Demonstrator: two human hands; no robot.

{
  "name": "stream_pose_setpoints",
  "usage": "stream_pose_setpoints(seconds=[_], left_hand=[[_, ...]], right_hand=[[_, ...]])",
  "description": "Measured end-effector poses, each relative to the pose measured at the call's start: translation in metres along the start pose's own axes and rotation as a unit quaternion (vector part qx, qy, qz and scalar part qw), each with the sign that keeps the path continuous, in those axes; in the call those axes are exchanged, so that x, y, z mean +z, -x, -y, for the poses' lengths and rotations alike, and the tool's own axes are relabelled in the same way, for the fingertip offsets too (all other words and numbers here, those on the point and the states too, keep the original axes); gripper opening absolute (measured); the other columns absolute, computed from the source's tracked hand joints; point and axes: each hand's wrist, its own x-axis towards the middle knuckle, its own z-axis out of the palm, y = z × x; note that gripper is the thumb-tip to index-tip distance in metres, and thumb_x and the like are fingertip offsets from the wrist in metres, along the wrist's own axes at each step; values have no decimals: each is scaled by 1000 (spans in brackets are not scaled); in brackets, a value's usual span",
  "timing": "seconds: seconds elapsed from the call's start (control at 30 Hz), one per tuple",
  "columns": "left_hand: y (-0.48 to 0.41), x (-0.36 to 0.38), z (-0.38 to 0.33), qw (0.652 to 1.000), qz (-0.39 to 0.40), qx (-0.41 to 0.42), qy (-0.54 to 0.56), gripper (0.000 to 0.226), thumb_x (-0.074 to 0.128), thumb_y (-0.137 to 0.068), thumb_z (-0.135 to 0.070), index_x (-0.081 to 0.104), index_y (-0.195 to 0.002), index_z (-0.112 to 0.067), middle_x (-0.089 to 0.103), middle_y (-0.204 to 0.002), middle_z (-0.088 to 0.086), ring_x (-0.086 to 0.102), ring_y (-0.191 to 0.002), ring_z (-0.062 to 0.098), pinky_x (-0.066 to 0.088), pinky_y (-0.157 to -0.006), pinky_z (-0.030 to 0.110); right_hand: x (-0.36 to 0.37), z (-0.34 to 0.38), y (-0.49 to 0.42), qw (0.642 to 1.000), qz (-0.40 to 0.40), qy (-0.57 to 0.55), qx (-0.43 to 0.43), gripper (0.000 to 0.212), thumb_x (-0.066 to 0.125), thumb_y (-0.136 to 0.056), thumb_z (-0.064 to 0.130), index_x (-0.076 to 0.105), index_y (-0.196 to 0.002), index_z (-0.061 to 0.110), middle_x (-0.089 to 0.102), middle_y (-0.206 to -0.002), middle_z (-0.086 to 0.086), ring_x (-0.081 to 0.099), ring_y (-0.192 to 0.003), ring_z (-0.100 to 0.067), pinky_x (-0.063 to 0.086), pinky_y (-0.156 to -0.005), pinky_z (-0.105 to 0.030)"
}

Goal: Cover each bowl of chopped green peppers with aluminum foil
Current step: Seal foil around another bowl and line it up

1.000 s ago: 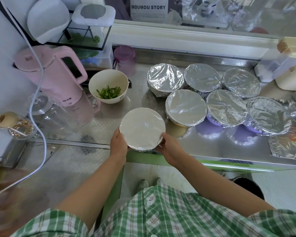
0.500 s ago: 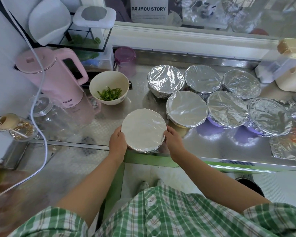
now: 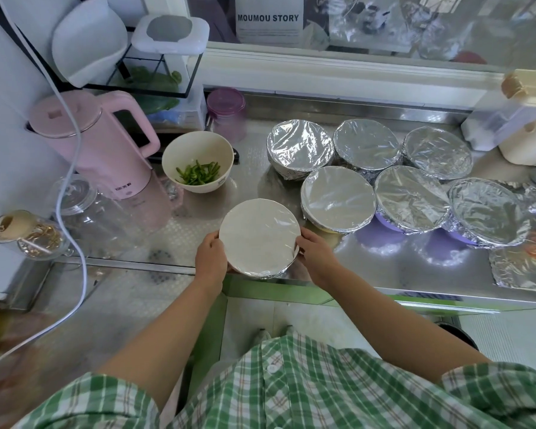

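Head view, looking down past a green plaid shirt (image 3: 291,394) to two bare forearms reaching forward. The left hand (image 3: 211,258) and the right hand (image 3: 317,255) hold the foil-covered bowl (image 3: 259,238) from either side, with the fingers of both curled round its rim and pressing on the foil there. This bowl sits at the front edge of the steel bench (image 3: 384,267), and its foil top is smooth and flat.

Just beyond it to the right, six more covered bowls (image 3: 338,198) crowd together in two rows of three, touching one another. A loose foil sheet (image 3: 520,270) lies flat at the right end of the bench.

Behind and left of the held bowl stands an uncovered cream bowl (image 3: 197,144) with chopped green peppers (image 3: 198,174) in its bottom. A pink kettle (image 3: 106,140) stands just beside it on the left, with a clear glass jar (image 3: 78,205) in front of the kettle. A purple-lidded jar (image 3: 226,103) stands at the back.
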Motion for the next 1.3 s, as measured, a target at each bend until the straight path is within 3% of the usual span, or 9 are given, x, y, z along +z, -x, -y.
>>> stream_pose_setpoints(seconds=[0.17, 0.3, 0.53, 0.67, 0.8, 0.9, 1.0, 1.17, 1.3], left_hand=[[-2, -5, 3, 1000, 13, -22, 7, 16, 37, -101, -17, 50, -110, -13, 56, -113, 8, 59, -105, 28, 58, -86, 49], [-4, -7, 8, 1000, -7, -13, 1, 17, 37, -100, -19, 53, -105, -16, 60, -118, 12, 63, -103, 31, 60, -82, 50], [6, 7, 13, 1000, 3, 25, -8, 26, 33, -104, -18, 58, -111, -23, 61, -118, 8, 60, -106, 28, 61, -80, 46], [5, 10, 16, 1000, -9, 24, 0, 24, 32, -105, -17, 52, -117, -22, 57, -121, 7, 58, -109, 28, 60, -83, 46], [7, 12, 16, 1000, -1, 5, 23, 26, 33, -103, -12, 49, -122, -17, 54, -117, 4, 56, -105, 26, 59, -83, 44], [-3, 4, 22, 999, -17, 13, -24, 22, 36, -98, -18, 52, -113, -20, 60, -113, 5, 61, -101, 25, 56, -89, 49], [-13, -7, 16, 995, -44, 51, -69, 22, 37, -101, -22, 52, -116, -21, 63, -102, 4, 67, -83, 12, 53, -91, 46], [-47, -26, -14, 992, -23, 92, -84, 43, 37, -101, -25, 41, -144, -29, 55, -127, 5, 60, -109, 31, 49, -99, 51], [-73, -28, -45, 997, -9, 79, 7, 42, 36, -103, -22, 42, -144, -27, 52, -125, 7, 58, -112, 33, 51, -94, 47]], right_hand=[[-12, 15, -6, 1000, -1, 11, 0, 26, 42, -96, -7, 59, -113, 1, 58, -77, -7, 56, -62, -11, 50, -55, -16], [-20, -4, 0, 996, -46, 1, 81, 20, 40, -95, -1, 52, -86, 13, 47, -75, -11, 48, -57, -17, 43, -48, -20], [-3, -21, 17, 992, -25, -48, 117, 29, 39, -101, 5, 52, -123, -7, 59, -121, -29, 60, -91, -28, 56, -65, -30], [2, -23, 15, 993, -35, -37, 106, 26, 41, -98, 0, 54, -120, -8, 56, -113, -23, 53, -100, -28, 51, -91, -41], [0, -21, 17, 992, -24, -46, 115, 19, 48, -98, 10, 55, -114, 3, 52, -97, -16, 51, -79, -23, 47, -68, -34], [-2, -19, 21, 983, 30, -70, 167, 13, 48, -100, 15, 52, -109, 8, 53, -94, -14, 56, -83, -27, 51, -89, -51], [5, -12, 22, 978, 49, -111, 168, 15, 40, -102, 9, 47, -116, 7, 53, -97, -15, 58, -87, -29, 50, -89, -50], [19, -5, 10, 982, 24, -110, 151, 21, 35, -100, 3, 44, -119, 4, 52, -97, -14, 56, -86, -26, 52, -86, -50], [27, 4, 1, 983, 3, -122, 140, 22, 35, -101, 3, 43, -121, 4, 53, -93, -13, 57, -82, -26, 53, -79, -47]])
